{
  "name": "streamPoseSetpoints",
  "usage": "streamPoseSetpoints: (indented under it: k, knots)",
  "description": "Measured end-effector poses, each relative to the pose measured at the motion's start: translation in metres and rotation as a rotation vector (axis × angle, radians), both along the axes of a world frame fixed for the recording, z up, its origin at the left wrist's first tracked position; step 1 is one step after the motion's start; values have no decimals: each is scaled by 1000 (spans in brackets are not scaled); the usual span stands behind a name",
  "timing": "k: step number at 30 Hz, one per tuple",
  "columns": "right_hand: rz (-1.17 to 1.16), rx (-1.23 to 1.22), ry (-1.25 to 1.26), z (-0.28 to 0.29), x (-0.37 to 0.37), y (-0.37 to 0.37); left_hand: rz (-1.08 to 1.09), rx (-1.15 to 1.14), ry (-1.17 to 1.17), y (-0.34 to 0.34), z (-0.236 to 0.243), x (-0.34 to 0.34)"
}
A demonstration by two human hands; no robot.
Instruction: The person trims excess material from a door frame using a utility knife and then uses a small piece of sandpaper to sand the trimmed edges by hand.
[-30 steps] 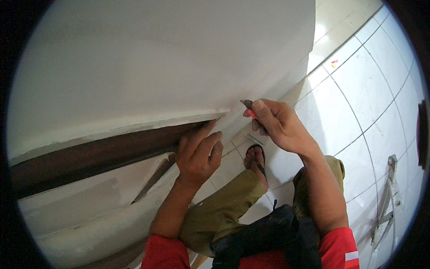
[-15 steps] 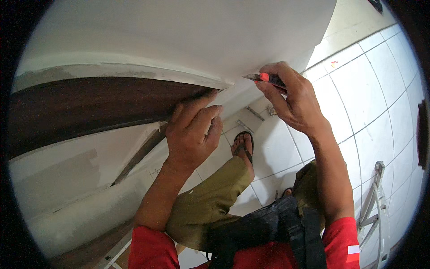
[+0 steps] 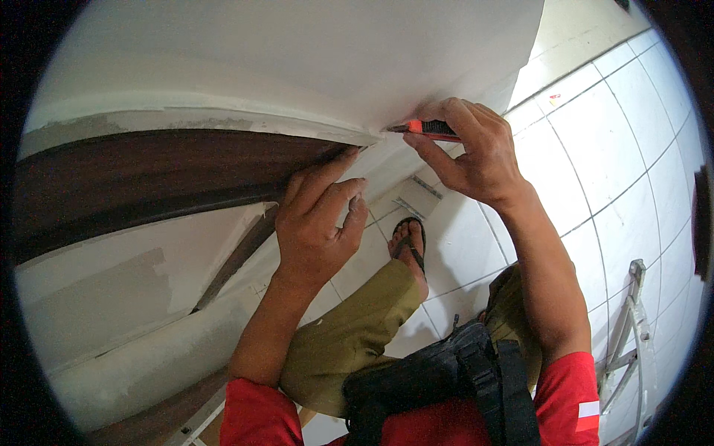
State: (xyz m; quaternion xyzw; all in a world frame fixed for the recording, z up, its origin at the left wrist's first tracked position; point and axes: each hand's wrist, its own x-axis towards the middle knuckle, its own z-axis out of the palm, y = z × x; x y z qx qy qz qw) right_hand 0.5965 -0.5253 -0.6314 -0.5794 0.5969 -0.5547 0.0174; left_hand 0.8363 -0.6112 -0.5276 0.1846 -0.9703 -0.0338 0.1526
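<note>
My right hand is closed around a red and black utility knife. The knife's dark pointed tip is level with the end of a pale, rough-edged strip on the white wall, touching or nearly so. Below that strip runs a dark brown panel, set in the wall. My left hand holds nothing; its fingers are bent but apart. Its index fingertip rests at the panel's right end, just under the strip, and its thumb stands away from the panel.
Far below is a white tiled floor, where my sandaled foot stands. A metal stepladder is at the lower right. Part of another metal frame shows at the lower left. A black bag hangs at my waist.
My right hand has moved left with the utility knife, bringing its tip to the end of the pale strip. My left hand stays nearly in place on the panel.
</note>
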Motion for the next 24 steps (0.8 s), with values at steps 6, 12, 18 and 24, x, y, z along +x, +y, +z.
streamPoseSetpoints:
  k: [6, 12, 18, 24]
  knots:
    - [-8, -54, -44, -1, 1, -5, 48, 26, 16, 2, 0, -2]
    - [-2, 12, 37, -3, -6, -2, 43, 27, 6, 1, 1, -1]
    - [32, -14, 38, 3, -14, 0, 5, -1, 1, 0, 1, -1]
    - [6, -95, 19, 5, -9, -5, 1, -1, -6, 0, 2, 0]
